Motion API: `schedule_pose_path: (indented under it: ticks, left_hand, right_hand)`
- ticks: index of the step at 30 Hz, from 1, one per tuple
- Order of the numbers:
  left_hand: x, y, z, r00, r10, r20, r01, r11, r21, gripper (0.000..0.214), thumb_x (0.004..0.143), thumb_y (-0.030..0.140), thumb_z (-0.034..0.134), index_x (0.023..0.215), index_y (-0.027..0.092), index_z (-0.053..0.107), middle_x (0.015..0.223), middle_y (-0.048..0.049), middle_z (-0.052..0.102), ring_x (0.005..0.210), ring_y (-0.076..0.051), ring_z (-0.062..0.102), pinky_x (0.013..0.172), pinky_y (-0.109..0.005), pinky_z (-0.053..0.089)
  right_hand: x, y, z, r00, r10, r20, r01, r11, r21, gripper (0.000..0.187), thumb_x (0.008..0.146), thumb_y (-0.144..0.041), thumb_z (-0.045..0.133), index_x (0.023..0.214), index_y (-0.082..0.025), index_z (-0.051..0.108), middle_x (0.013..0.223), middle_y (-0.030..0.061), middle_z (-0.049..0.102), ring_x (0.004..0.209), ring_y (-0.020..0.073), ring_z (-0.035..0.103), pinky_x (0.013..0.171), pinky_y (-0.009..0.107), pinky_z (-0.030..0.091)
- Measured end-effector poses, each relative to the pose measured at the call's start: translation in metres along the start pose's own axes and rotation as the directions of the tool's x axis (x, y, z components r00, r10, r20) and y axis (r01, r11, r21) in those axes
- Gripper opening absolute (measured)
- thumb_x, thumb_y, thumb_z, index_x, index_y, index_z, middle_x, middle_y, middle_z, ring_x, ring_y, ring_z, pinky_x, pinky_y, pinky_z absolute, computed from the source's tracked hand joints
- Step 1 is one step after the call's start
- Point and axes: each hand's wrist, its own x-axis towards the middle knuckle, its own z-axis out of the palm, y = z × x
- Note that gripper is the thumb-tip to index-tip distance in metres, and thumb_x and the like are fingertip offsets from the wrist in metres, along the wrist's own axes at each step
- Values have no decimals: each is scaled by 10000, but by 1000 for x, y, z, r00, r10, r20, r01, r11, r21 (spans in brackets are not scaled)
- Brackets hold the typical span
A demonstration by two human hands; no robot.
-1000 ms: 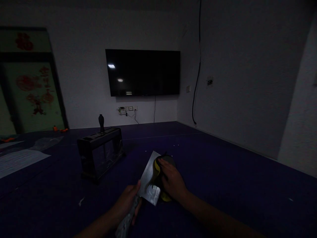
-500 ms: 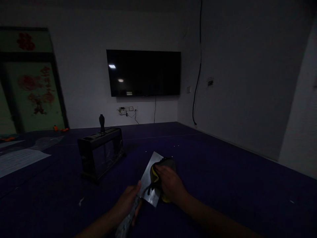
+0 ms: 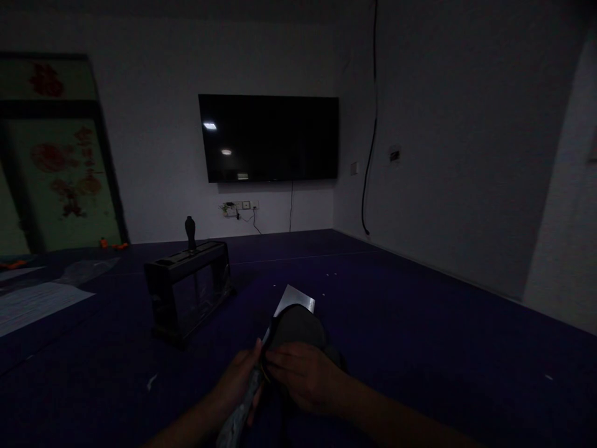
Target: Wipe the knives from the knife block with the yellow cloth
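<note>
A cleaver with a broad, shiny rectangular blade points away from me, its mottled grey handle towards the lower left. My left hand is closed round the handle close to the blade. Over the blade lies a dark grey cloth with a trace of yellow at its edge. My right hand grips this cloth, fingers bent, against the near part of the blade. Only the blade's far end shows; cloth and hand hide the rest.
Left of the hands stands a black rack with clear sides, a dark handle rising from its top. Papers and clear plastic lie further left on the dark blue surface. A television hangs on the back wall.
My right hand and the cloth have slid down the blade towards the handle and my left hand. The cloth now covers the blade's near part. My left hand stays put.
</note>
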Motion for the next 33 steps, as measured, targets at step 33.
schedule_pose_path:
  ticks: [33]
  left_hand:
    - [-12,14,7,995,97,-34,-98,995,-16,772,553,872,229,390,152,455,313,-21,418,245,-107,395,286,-215,276]
  right_hand:
    - [0,10,0,917,219,335,-222,975,-31,554,791,-74,391,1337,-160,351,1430,73,291,1339,204,130,1077,468,169]
